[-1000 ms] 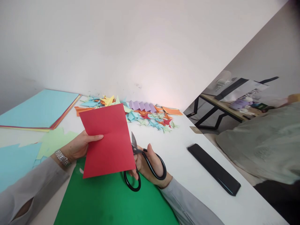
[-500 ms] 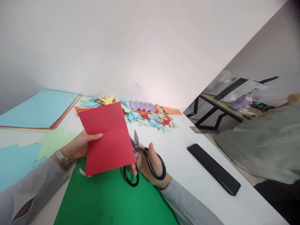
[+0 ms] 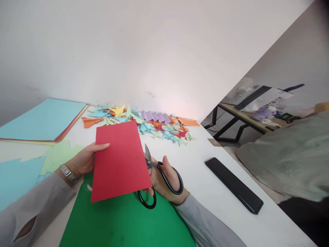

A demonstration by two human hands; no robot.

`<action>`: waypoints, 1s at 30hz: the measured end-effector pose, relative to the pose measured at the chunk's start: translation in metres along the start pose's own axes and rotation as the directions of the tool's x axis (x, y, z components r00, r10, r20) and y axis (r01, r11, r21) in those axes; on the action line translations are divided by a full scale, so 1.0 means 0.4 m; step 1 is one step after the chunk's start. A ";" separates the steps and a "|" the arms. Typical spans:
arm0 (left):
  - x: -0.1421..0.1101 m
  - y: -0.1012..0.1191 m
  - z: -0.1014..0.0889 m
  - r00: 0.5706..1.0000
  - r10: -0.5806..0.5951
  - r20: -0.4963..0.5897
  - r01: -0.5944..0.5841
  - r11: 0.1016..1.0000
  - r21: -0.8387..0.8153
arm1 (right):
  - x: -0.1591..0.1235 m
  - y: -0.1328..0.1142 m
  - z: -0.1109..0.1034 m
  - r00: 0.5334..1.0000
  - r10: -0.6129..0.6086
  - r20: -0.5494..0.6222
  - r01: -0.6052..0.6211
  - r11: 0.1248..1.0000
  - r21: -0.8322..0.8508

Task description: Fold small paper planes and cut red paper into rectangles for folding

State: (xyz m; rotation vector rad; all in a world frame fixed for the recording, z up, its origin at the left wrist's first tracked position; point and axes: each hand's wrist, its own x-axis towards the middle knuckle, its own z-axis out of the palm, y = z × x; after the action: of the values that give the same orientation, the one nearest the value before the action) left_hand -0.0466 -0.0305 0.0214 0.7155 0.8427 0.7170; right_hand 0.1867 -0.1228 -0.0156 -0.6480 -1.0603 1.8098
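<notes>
A sheet of red paper (image 3: 120, 161) is held up over a green mat (image 3: 123, 219). Its left edge is pinched by my left hand (image 3: 87, 156), thumb on the front and fingers hidden behind. My right hand (image 3: 166, 180) has its thumb and fingers through the black handles of a pair of scissors (image 3: 149, 163). The blades are spread, one pointing up beside the paper's right edge; the other is mostly hidden by the paper. Some fingers of my right hand lie behind the sheet's right edge.
Folded paper pieces (image 3: 159, 127) of several colours lie along the wall. Stacked coloured sheets (image 3: 43, 120) are at the left, with cut blue paper (image 3: 20, 180) and green paper (image 3: 59, 156) nearer. A black oblong object (image 3: 233, 185) lies right. A person in a pale top (image 3: 288, 157) is beyond the table.
The red paper has come down slightly and turned more upright. My left hand shifted a little left with it; the scissors in my right hand moved slightly right and down.
</notes>
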 end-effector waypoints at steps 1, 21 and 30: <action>0.000 0.001 0.000 1.000 -0.008 -0.012 0.008 1.000 -0.016 | 0.000 -0.002 0.000 1.000 0.012 0.004 -0.011 1.000 -0.002; 0.010 -0.010 0.004 0.997 0.071 -0.034 -0.069 0.995 0.065 | 0.002 0.007 -0.006 0.998 -0.055 0.018 0.054 0.997 0.052; 0.015 -0.014 0.005 0.996 0.086 -0.038 -0.084 0.995 0.049 | 0.004 0.011 -0.005 0.997 -0.071 -0.026 0.072 0.997 0.019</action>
State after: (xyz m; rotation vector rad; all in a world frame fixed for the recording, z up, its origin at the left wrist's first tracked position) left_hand -0.0404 -0.0296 0.0155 0.7852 0.8715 0.7922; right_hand 0.1854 -0.1215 -0.0204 -0.6117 -1.0342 1.7442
